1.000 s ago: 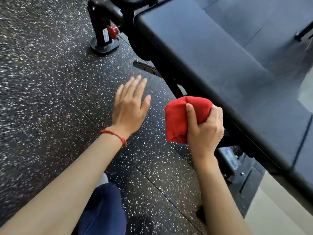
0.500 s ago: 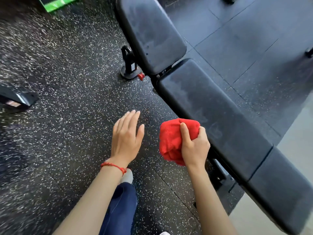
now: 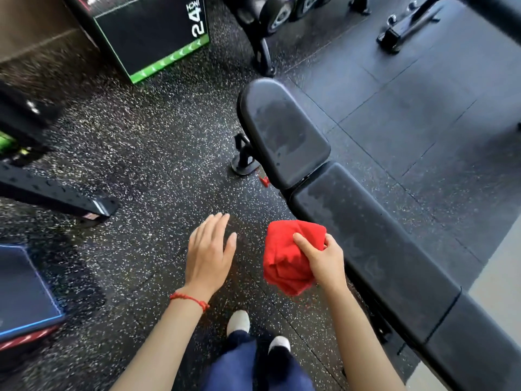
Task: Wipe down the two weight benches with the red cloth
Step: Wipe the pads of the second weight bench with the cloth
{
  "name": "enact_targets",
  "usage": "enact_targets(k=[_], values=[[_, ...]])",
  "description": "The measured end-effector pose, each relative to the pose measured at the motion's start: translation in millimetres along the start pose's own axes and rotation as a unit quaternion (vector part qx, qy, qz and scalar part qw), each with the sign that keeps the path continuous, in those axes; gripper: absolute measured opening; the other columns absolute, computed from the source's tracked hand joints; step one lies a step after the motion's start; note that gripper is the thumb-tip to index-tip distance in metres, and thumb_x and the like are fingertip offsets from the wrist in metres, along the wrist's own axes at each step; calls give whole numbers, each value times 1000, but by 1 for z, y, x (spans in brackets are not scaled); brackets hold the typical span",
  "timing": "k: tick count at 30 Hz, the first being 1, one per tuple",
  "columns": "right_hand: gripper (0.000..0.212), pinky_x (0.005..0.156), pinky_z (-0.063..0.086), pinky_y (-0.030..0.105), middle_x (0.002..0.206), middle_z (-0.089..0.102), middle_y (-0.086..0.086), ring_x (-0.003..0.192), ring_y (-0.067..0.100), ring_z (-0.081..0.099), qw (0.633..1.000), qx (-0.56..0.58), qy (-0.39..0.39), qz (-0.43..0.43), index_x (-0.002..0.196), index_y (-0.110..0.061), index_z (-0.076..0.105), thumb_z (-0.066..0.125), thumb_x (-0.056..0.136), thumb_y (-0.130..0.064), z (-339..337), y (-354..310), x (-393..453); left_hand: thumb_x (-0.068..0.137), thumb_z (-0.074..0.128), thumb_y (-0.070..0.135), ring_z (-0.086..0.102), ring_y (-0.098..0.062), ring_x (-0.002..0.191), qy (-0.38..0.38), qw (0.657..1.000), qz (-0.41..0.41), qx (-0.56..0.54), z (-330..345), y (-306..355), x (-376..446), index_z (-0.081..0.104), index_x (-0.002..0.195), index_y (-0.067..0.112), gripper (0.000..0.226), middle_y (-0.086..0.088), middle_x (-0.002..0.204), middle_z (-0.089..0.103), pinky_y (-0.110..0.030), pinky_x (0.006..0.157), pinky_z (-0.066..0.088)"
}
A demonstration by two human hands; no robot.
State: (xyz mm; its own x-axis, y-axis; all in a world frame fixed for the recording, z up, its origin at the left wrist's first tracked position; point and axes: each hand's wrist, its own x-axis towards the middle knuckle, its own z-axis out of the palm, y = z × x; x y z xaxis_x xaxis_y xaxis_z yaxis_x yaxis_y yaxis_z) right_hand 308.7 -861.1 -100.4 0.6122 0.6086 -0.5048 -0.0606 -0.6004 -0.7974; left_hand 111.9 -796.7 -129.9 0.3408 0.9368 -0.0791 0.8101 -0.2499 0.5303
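Since the earlier pictures the view has risen and drawn back: a second ago the black padded weight bench (image 3: 366,235) filled the right side close up, and now its whole length shows, with the speckled black rubber floor (image 3: 146,170) and more gym gear around it. The hands have kept their arrangement while the person appears to have stood up, feet visible below. That suggests the wiping pass on this table is paused or finished, and faint streaks on the pads hint it has been gone over already, though I cannot be sure.

The right hand (image 3: 324,261) has its grip closed on the bunched red cloth (image 3: 290,258), thumb laid across the top and fingers wrapped behind it. The cloth hangs in the air just beside the near edge of the bench, level with its long middle pad, not pressed on it. The right forearm runs up from the bottom of the view, wrist slightly bent toward the bench.

The left hand (image 3: 210,255) is flat and open, palm down, fingers together, holding nothing, well clear of the bench on the side away from it; a thin red cord bracelet (image 3: 190,300) circles its wrist.

Farther from the bench stands a black plyo box with green trim (image 3: 152,38). No second bench is clearly identifiable here.
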Motion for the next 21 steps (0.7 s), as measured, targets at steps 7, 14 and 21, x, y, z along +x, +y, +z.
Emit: enact_targets(k=[7,14,21], values=[[35,77,54,34,90,72,5,83,18,68,991,68,-105,48,94,-12,66,83,64,-19,23,-48,24,93,29,38,53,-32,118,12,999,-38,12,-35,0,29,56,124,1,55,-16,125,59,-45,98,35],[13,72,52,33,79,71,6,75,17,64,987,71,-142,36,78,-13,69,79,69,-14,46,-101,58,94,24,44,48,-29,123,13,997,-72,30,-63,4,74,53,128,3,61,-13,130,55,-44,102,33],[18,69,51,32,75,69,4,69,11,59,990,26,-136,-24,79,-9,68,80,68,-17,74,-144,91,93,29,40,52,-31,118,25,995,-85,35,-88,-2,114,57,123,1,56,-15,124,59,-46,99,38]])
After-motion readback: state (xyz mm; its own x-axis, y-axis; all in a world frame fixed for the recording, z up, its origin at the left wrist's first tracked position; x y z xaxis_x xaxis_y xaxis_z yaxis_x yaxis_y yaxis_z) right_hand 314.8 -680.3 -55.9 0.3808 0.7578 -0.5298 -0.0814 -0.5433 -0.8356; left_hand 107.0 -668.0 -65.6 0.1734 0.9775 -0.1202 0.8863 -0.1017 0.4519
